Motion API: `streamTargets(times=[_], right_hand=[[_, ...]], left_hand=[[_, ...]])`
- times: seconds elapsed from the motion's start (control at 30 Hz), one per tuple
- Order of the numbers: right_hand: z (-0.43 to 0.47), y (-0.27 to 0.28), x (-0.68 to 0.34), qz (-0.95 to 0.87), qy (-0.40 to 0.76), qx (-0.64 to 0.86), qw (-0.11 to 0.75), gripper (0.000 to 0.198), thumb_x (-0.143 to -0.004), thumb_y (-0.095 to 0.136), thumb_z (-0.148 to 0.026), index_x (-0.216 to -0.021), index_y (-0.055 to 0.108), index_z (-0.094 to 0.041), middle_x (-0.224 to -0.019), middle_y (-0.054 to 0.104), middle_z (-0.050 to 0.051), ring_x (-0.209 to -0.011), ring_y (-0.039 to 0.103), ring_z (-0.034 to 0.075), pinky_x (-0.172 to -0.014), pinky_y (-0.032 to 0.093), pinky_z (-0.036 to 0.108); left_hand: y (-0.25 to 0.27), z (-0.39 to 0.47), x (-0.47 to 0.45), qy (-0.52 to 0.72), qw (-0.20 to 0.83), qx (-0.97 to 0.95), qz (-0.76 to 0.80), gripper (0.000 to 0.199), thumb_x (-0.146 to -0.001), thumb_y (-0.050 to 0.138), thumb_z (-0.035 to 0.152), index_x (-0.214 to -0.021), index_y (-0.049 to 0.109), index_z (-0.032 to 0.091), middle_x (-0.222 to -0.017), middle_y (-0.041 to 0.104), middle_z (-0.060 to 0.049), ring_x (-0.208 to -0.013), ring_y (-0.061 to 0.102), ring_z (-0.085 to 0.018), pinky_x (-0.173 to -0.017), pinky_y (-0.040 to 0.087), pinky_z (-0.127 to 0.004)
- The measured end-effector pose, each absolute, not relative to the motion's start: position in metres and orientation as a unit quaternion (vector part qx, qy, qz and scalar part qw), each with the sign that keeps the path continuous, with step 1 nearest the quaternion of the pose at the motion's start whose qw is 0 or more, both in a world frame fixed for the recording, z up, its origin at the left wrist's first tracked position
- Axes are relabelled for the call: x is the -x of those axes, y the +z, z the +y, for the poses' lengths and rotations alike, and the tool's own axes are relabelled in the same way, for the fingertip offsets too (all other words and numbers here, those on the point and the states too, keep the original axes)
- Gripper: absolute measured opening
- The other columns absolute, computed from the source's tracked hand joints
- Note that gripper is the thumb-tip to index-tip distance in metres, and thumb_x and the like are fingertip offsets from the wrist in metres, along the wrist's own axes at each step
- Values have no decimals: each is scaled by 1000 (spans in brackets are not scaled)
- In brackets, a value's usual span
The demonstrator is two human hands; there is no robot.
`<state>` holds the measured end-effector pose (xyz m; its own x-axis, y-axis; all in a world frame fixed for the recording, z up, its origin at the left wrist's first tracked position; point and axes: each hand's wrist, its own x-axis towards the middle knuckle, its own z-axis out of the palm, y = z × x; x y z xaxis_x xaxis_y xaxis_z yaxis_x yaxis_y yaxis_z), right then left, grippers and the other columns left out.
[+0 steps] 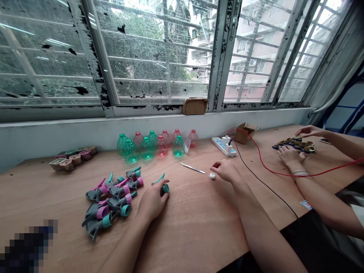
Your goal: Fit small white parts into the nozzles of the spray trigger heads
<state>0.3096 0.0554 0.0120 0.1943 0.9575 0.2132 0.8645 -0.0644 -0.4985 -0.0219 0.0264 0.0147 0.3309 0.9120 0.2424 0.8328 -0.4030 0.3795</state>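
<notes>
At the far left, a cluster of small brown, pink and green pieces [66,165] lay on the table [182,235] near the wall. In front of it was a pile of grey spray heads [115,190] with pink or teal collars. Just beside the pile, the person's left hand [152,199] was closed around one spray head [165,189], its teal collar showing past the thumb. Behind, green and red clear bottles [147,149] stood upright without tops. A pair of tweezers [192,168] lay between the two hands, which were well apart. The right hand [227,170] had its fingers bent just over a small white cap [212,176] on the table; whether they touched it could not be told. Beyond were a power strip [217,143] with two plugs and a cardboard box [243,135]. At the far right, a co-worker's hands [292,157] were at a heap of blue and gold pieces.
</notes>
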Motion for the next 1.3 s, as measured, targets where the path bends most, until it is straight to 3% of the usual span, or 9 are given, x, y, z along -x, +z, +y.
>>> streamTargets(times=[0.17,0.4,0.6,0.93,1.3], right_hand=[[63,1,-316,-598,130,743,271,23,-77,57,-32,-88,74,-19,-87,72,8,-79,64,18,-65,41,23],[67,-8,-320,-596,192,734,263,27,-74,57,-25,-95,73,-16,-82,72,5,-67,62,14,-53,38,19],[65,-7,-317,-610,222,719,249,21,-71,61,-26,-80,76,-14,-64,69,4,-55,58,12,-46,34,19],[69,-13,-318,-621,195,715,254,23,-76,59,-31,-78,76,-16,-61,68,3,-51,54,11,-45,29,20],[74,-13,-320,-600,78,723,332,26,-82,53,-31,-76,74,-17,-75,71,7,-68,61,17,-57,36,23]], left_hand=[[14,27,22,215,92,-809,539,39,-79,55,24,-118,56,26,-110,67,-4,-103,60,-23,-82,45,-30],[13,29,22,217,96,-808,540,38,-79,54,24,-117,57,26,-107,68,-5,-99,62,-24,-80,45,-30],[12,29,21,222,94,-808,537,37,-78,55,24,-115,59,25,-106,68,-5,-97,62,-24,-79,44,-30],[12,30,23,232,98,-806,535,38,-77,55,24,-115,59,25,-101,69,-5,-93,62,-23,-76,44,-30],[13,34,23,314,167,-768,532,37,-79,52,30,-115,56,24,-106,67,-4,-94,62,-22,-79,44,-30]])
